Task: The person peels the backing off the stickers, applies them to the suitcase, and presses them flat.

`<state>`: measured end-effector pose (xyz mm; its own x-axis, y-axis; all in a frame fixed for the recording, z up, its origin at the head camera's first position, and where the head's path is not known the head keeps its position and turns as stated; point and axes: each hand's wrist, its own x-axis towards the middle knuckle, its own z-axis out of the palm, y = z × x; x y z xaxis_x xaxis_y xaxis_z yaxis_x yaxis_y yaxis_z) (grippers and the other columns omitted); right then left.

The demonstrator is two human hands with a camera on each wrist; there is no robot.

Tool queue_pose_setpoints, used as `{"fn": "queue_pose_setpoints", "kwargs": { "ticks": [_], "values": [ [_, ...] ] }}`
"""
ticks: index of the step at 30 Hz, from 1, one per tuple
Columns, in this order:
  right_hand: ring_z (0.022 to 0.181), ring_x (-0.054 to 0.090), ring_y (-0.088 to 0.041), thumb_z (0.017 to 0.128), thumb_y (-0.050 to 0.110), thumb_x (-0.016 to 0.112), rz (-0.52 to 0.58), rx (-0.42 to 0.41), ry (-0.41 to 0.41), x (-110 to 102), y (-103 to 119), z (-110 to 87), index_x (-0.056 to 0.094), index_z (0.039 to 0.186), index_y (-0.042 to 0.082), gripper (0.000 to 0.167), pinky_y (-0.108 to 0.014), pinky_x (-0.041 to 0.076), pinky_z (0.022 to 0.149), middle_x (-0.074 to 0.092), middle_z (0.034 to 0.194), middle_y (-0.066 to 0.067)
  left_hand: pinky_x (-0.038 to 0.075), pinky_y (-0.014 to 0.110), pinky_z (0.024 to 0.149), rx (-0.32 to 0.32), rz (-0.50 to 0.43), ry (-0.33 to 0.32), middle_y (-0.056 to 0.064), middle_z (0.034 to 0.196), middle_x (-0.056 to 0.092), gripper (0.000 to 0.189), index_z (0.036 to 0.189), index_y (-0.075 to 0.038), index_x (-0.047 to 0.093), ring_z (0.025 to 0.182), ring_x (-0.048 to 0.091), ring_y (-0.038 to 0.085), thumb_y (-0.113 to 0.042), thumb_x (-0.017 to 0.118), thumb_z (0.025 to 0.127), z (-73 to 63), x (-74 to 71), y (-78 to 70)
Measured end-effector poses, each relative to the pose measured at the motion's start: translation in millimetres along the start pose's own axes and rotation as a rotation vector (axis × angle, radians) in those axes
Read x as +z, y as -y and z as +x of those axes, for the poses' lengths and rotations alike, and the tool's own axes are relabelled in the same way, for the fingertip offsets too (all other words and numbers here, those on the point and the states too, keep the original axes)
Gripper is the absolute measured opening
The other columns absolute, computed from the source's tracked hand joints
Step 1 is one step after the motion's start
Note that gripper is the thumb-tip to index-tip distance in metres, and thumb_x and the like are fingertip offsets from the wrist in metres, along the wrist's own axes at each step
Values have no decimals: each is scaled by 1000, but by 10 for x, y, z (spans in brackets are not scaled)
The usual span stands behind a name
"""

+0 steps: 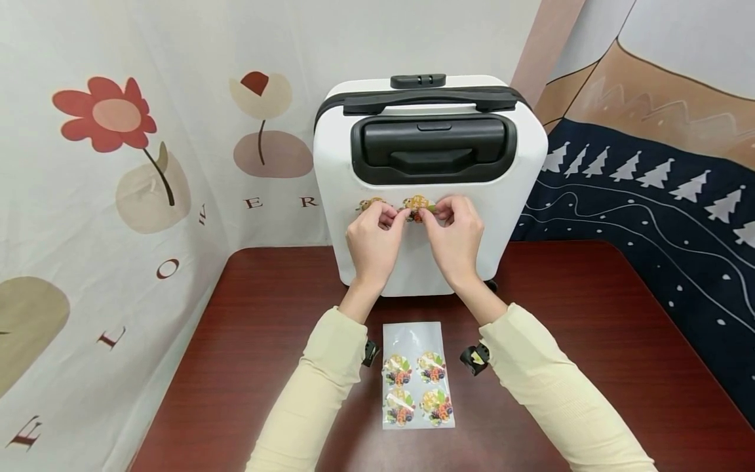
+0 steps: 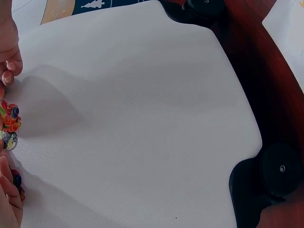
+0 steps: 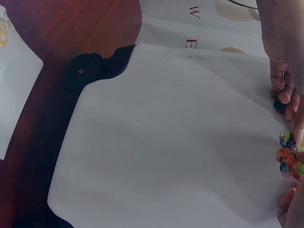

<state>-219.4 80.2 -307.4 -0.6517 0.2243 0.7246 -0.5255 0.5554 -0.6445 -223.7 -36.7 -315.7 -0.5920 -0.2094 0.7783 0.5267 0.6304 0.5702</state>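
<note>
A white suitcase (image 1: 415, 275) with black trim stands upright on the table. On its front, below the black handle recess, is a colourful fruit-patterned sticker (image 1: 417, 202). My left hand (image 1: 375, 239) pinches the left edge of that sticker between thumb and forefinger. At the opposite edge, my right hand (image 1: 457, 236) pinches it the same way. Another such sticker (image 1: 371, 202) lies on the suitcase to the left, partly behind my left hand. In the right wrist view, the berries of the pinched sticker (image 3: 285, 154) show between both hands; fingertips cover part of it.
A sticker sheet (image 1: 413, 337) with several fruit stickers lies on the dark red table (image 1: 283, 354) between my forearms. Black wheels (image 2: 281, 168) sit at the suitcase's lower corners. Printed cloth (image 1: 200, 59) hangs behind and on both sides.
</note>
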Motion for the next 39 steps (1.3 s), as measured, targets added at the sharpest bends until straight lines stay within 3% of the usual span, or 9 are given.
{"fn": "queue_pose_setpoints", "kwargs": {
  "ticks": [18, 21, 27, 30, 39],
  "values": [
    [62, 49, -18, 78, 9, 70, 4, 116, 65, -176, -79, 57, 59, 76, -3, 16, -24, 38, 57, 56, 68, -13, 44, 28, 53, -15, -7, 25, 5, 60, 59, 18, 73, -4, 62, 54, 55, 15, -19, 69, 82, -21, -139, 94],
    [61, 49, -17, 78, 7, 69, 2, 110, 77, -199, -84, 66, 59, 76, -3, 14, -24, 38, 57, 56, 66, -13, 45, 28, 54, -27, -43, 88, 5, 62, 61, 15, 76, -4, 64, 55, 55, 14, -17, 68, 83, -10, -168, 91],
    [61, 49, -17, 79, 6, 68, 30, 105, 126, -253, -77, 79, 60, 78, -2, 12, -21, 38, 56, 57, 68, -12, 47, 25, 56, -64, -177, 327, 5, 70, 66, 9, 90, -4, 67, 58, 58, 12, -11, 65, 84, 15, -209, 69],
    [62, 49, -17, 79, 5, 67, 58, 99, 176, -279, -83, 90, 61, 80, -2, 10, -19, 39, 56, 58, 70, -12, 48, 24, 56, -95, -203, 416, 5, 72, 67, 11, 93, -4, 67, 58, 59, 12, -10, 64, 84, 23, -210, 60],
    [63, 54, -11, 82, 1, 65, 236, 123, 383, -344, -70, 167, 62, 91, -4, 11, -19, 46, 56, 60, 81, -12, 49, 24, 55, -195, -226, 512, 5, 76, 67, 13, 97, -5, 66, 59, 60, 12, -10, 61, 87, 39, -219, 46]
  ]
}}
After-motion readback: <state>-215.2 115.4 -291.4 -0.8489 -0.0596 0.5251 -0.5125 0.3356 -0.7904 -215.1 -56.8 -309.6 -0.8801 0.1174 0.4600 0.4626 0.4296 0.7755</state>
